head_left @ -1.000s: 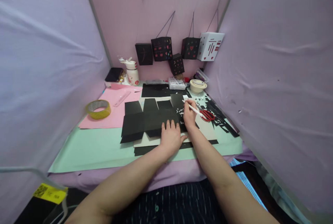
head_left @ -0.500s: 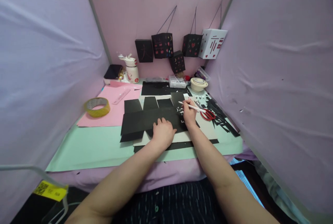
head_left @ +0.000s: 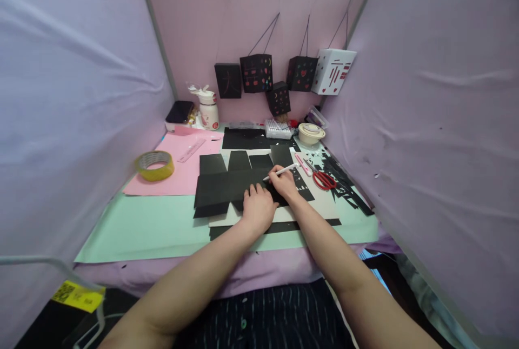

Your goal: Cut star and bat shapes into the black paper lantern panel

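Note:
A black cut-out paper sheet (head_left: 227, 184) with square flaps lies flat on a white board (head_left: 324, 205) on the mint green mat (head_left: 141, 227). My left hand (head_left: 257, 208) rests on the sheet's near edge, fingers lying together and slightly curled, holding nothing. My right hand (head_left: 284, 184) is closed around a thin white pen-like tool (head_left: 279, 172), whose tip points left onto the black sheet.
Red-handled scissors (head_left: 323, 178) and black paper scraps (head_left: 344, 186) lie to the right. A yellow tape roll (head_left: 154, 165), pink paper (head_left: 178, 168) with a ruler, a white bottle (head_left: 208, 111), a round tin (head_left: 310, 133) and hanging paper lanterns (head_left: 256, 73) stand behind. Fabric walls enclose three sides.
My right hand has shifted left with the white tool, which now points left over the sheet's middle. My left hand has drawn its fingers in and moved slightly left.

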Available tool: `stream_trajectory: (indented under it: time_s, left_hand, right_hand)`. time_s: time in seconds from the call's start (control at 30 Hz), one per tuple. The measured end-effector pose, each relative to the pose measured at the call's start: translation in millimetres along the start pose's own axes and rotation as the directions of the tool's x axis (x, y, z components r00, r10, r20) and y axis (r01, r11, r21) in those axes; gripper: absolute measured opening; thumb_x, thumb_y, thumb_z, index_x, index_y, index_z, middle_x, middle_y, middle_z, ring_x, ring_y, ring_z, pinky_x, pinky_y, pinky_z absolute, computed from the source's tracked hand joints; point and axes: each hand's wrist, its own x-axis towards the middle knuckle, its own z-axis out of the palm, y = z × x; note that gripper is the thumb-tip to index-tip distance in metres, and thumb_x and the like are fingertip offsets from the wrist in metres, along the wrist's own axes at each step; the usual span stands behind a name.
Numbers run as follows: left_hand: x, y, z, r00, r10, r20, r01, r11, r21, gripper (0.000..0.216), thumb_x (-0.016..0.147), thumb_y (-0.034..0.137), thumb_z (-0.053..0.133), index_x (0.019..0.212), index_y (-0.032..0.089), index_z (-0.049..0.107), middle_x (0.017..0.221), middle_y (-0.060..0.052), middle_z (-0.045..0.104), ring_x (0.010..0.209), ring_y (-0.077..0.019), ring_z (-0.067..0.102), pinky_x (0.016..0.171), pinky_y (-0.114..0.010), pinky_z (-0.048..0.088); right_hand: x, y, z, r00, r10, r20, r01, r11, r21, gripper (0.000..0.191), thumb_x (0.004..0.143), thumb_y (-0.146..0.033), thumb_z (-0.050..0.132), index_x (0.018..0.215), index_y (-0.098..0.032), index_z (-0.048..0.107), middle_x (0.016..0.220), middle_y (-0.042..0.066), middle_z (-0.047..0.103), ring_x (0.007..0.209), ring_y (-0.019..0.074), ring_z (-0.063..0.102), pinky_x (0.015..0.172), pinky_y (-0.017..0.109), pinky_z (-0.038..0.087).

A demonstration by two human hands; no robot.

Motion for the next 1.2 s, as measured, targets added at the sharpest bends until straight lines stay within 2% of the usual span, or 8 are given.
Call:
stream_trajectory:
  time_s: [0.7, 1.07, 1.2]
  left_hand:
    - [0.6, 0.2, 0.3, 1.0, 0.004, -0.002, -0.004, 1.0, 0.0, 0.054, 0.09, 0.044, 0.059, 0.124, 0.002, 0.06, 0.135, -0.026, 0.054, 0.127, -0.0381, 0.047, 0.103, -0.047, 0.038]
    - [-0.2, 0.3, -2.0, 1.0, 0.0, 0.006, 0.0, 1.0, 0.001, 0.052, 0.09, 0.045, 0.059, 0.123, 0.005, 0.061, 0.134, -0.024, 0.055, 0.127, -0.0369, 0.047, 0.103, -0.046, 0.037]
    - [0.1, 0.2, -2.0, 1.0, -0.001, 0.003, 0.001, 1.0, 0.0, 0.052, 0.09, 0.045, 0.059, 0.123, 0.004, 0.06, 0.134, -0.025, 0.055, 0.127, -0.0371, 0.047, 0.103, -0.046, 0.038]
  right_hand:
    - [0.3, 2.1, 0.7, 1.0, 0.011, 0.003, -0.011, 1.0, 0.013, 0.016, 0.076, -0.024, 0.049, 0.061, -0.023, 0.056, 0.056, -0.004, 0.063, 0.059, 0.0148, 0.058, 0.063, 0.025, 0.043]
    - [0.5, 1.3, 1.3, 1.0, 0.007, -0.02, -0.007, 1.0, -0.014, 0.018, 0.073, -0.023, 0.049, 0.054, -0.023, 0.049, 0.051, -0.004, 0.056, 0.057, 0.0146, 0.055, 0.059, 0.025, 0.04]
    - [0.3, 2.7, 0.8, 1.0, 0.002, -0.024, -0.002, 1.0, -0.007, 0.018, 0.074, -0.024, 0.048, 0.056, -0.023, 0.052, 0.053, -0.004, 0.058, 0.057, 0.0145, 0.055, 0.06, 0.025, 0.04]
